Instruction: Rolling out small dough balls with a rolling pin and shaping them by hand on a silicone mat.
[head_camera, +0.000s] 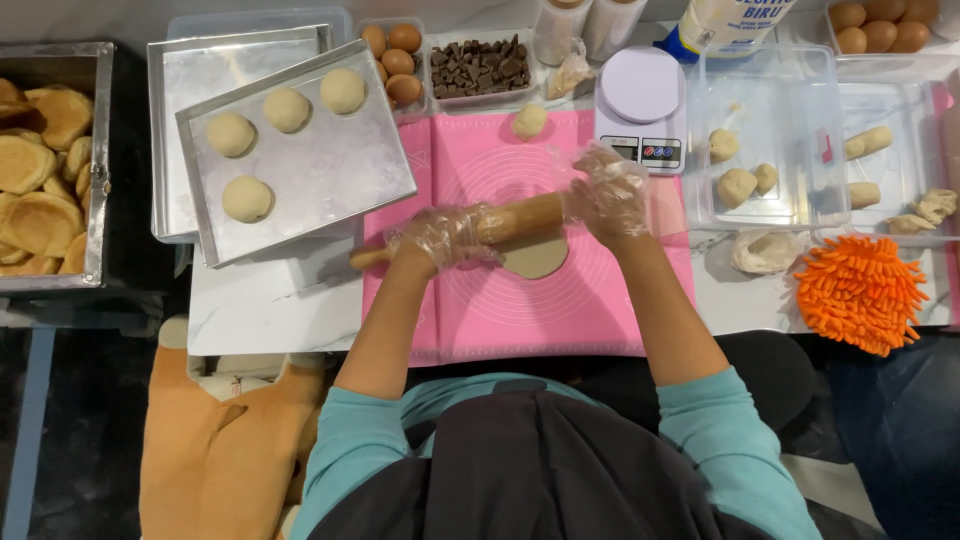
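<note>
Two gloved hands close on a wooden rolling pin (470, 232): the left hand (440, 238) wraps its middle, the right hand (608, 195) clamps the far end. Under the pin a flattened dough disc (538, 257) lies mid pink mat (560, 300), open mat all round. Just left of the left hand, a tray (310, 170) edge overhangs the counter (270, 305).

A white bench (270, 310) with grey veins fills the middle of the frame. The dark floor (80, 430) shows at the lower left, with a blue leg (25, 430) standing on it. Soft, even light falls from above.
</note>
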